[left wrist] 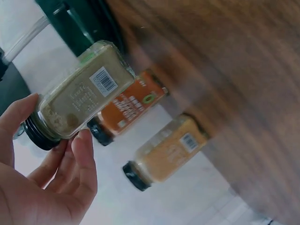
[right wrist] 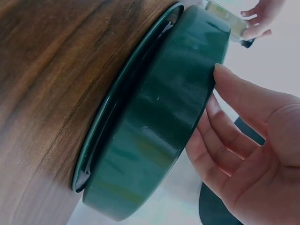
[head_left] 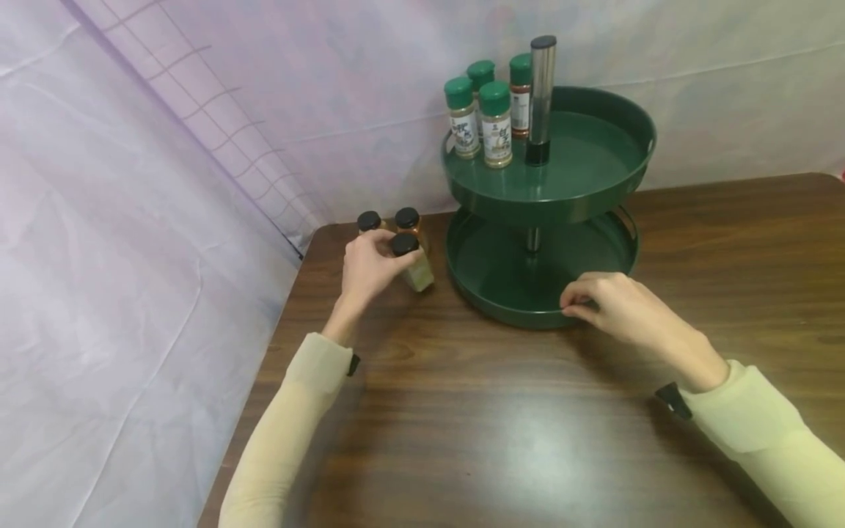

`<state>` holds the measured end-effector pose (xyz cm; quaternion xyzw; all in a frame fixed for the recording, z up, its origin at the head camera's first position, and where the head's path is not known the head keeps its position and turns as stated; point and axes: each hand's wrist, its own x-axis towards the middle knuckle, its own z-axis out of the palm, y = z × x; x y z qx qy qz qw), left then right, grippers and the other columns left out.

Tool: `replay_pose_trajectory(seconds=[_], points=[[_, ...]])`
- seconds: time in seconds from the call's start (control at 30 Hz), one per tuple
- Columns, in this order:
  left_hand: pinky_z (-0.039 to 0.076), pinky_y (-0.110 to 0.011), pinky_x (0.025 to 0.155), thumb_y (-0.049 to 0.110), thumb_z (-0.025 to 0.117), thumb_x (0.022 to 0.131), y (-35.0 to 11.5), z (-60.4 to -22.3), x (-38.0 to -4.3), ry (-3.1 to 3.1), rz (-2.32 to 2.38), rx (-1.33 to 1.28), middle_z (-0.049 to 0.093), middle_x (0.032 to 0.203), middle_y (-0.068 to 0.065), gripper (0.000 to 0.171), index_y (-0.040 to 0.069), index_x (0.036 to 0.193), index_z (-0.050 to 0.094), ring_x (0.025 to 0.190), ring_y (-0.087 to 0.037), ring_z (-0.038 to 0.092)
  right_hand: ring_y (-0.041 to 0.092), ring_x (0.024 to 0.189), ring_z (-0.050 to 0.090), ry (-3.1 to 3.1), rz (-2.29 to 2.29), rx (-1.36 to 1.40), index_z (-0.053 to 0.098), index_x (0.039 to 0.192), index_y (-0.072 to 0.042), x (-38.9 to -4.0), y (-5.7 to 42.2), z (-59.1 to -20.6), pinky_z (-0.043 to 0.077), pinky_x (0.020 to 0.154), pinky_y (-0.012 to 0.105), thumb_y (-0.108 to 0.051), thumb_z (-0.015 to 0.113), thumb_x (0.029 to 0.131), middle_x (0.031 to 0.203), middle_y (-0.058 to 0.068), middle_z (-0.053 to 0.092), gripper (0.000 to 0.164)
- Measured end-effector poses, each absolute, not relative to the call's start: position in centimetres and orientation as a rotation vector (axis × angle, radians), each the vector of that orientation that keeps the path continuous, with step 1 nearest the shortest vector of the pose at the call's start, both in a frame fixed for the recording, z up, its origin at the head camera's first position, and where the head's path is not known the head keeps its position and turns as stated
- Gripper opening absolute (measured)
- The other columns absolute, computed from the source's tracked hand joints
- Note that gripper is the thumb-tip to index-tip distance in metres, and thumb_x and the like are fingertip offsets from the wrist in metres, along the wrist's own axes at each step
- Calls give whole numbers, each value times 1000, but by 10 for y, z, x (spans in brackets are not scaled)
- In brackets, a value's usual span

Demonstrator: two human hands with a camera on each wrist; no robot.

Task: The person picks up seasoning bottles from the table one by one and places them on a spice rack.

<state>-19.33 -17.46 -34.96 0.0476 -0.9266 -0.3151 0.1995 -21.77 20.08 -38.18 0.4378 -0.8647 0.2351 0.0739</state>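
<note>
While the left hand pinches the khaki jar by its lidded end — long axis near upright — the jar is just left of the green two-tier rack, whose lower rim the right hand, farther from the jar, grips in front.

Pale glare whitened the brown wood-grain tabletop, soft shadows lay beside both cream fabric sleeves, and wrist views looked dimmer.
</note>
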Motion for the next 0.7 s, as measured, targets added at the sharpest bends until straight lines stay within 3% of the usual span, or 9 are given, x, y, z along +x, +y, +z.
replay_pose_trajectory(seconds=[0.4,0.7], points=[[50,-38,72,38,87,78,-162,-322,-195,-2465,-927,-23,71,89,-8,43,6,104,76,71,-22,63,9,75,61,-2607,698,1309,75,87,-15,-217,200,-381,53,65,34,-5,80,85,83,-6,66,11],[53,-33,62,36,86,80,-145,-307,-207,-2464,-973,-65,71,97,-9,40,5,104,75,63,-18,65,9,73,61,-2601,688,1310,75,87,-15,-216,198,-382,53,63,33,-5,80,85,83,-6,65,11]])
